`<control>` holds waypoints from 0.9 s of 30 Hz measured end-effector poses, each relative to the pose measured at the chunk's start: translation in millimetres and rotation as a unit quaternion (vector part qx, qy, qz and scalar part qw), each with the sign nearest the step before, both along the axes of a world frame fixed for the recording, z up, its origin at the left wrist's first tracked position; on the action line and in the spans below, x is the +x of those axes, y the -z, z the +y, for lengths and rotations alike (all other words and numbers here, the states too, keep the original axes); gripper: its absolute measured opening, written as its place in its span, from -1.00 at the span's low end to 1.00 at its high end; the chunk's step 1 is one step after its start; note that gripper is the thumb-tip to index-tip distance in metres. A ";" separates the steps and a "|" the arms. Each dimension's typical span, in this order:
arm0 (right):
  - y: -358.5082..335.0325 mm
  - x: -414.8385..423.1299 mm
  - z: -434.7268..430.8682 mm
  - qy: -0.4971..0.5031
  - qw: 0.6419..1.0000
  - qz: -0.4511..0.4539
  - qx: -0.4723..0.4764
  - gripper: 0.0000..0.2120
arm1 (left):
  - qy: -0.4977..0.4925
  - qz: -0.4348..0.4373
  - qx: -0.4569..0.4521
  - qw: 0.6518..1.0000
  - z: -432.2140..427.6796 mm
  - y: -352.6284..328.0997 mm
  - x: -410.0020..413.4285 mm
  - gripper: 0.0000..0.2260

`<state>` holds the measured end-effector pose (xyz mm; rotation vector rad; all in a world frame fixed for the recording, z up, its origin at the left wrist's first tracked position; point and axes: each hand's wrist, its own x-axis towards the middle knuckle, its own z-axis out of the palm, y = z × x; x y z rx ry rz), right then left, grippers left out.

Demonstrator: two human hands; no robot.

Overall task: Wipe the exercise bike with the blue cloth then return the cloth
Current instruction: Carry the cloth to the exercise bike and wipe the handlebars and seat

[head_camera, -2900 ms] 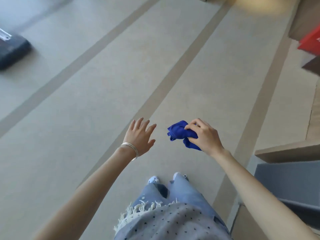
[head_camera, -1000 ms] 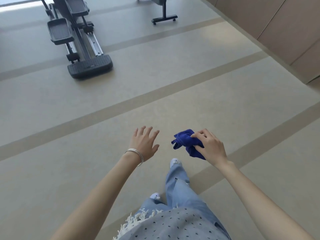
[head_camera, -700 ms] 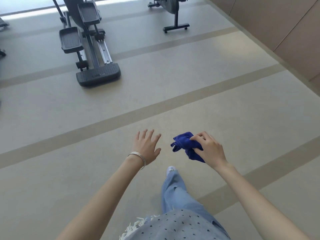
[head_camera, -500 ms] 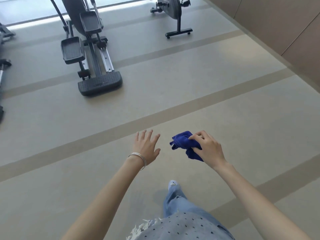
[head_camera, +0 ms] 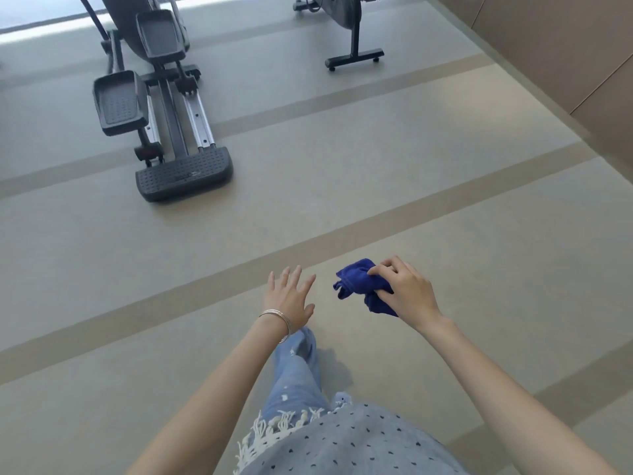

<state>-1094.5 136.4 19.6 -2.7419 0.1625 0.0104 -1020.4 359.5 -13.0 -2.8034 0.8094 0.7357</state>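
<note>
My right hand [head_camera: 406, 293] is closed around a bunched blue cloth [head_camera: 354, 284], held out in front of me above the floor. My left hand [head_camera: 291, 298] is beside it, fingers spread and holding nothing, a silver bangle on its wrist. Far ahead at the top of the view stands the exercise bike [head_camera: 346, 18], dark, with a black T-shaped foot; only its lower part shows. Both hands are well short of it.
A black elliptical trainer [head_camera: 161, 108] with two pedals and a ribbed rear step stands at the upper left. A brown panelled wall [head_camera: 561, 53] runs along the right. The grey floor has darker stripes. My jeans-clad leg [head_camera: 298, 371] steps forward below my hands.
The view has swung from bare floor beside a step to the gym machines, which have come closer. My hands keep the same pose, the cloth still in my right hand.
</note>
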 end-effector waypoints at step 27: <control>16.9 390.0 -58.1 0.008 0.998 0.047 0.032 -0.73 | -0.010 0.011 -0.039 0.999 -62.0 20.9 404.2 -0.44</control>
